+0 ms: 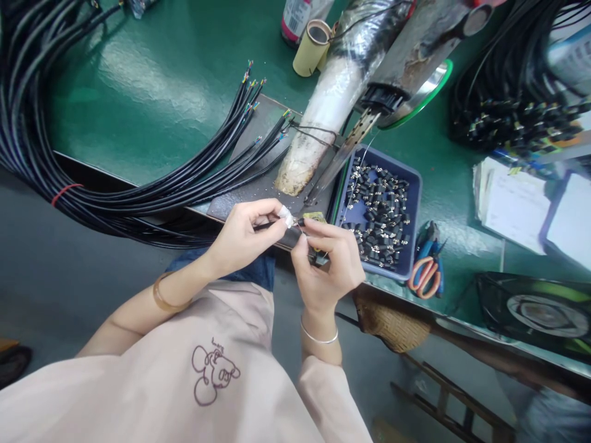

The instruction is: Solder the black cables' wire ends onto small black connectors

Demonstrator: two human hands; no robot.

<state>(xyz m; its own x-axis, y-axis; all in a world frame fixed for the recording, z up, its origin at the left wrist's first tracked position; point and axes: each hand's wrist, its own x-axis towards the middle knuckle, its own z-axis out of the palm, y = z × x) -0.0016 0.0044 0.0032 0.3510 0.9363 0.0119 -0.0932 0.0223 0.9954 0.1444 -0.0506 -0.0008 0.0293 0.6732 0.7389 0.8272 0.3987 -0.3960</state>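
Observation:
My left hand [244, 237] pinches the end of a black cable [272, 225] at the bench's near edge; its forefinger tip is wrapped in white tape. My right hand [325, 261] meets it from the right, fingers closed on a small black connector [318, 258] at the cable's tip. Both hands touch each other just left of a blue tray [413, 203] filled with several small black connectors [378, 209]. A thin wire [357, 175] runs from my fingers up over the tray. A bracelet sits on each wrist.
A thick bundle of black cables [138, 184] with stripped coloured ends fans across a grey metal plate [258, 138] on the green bench [152, 80]. A wrapped machine arm [351, 80], tape roll [313, 46], orange-handled scissors [427, 274], papers [512, 203] and another cable pile [508, 98] lie around.

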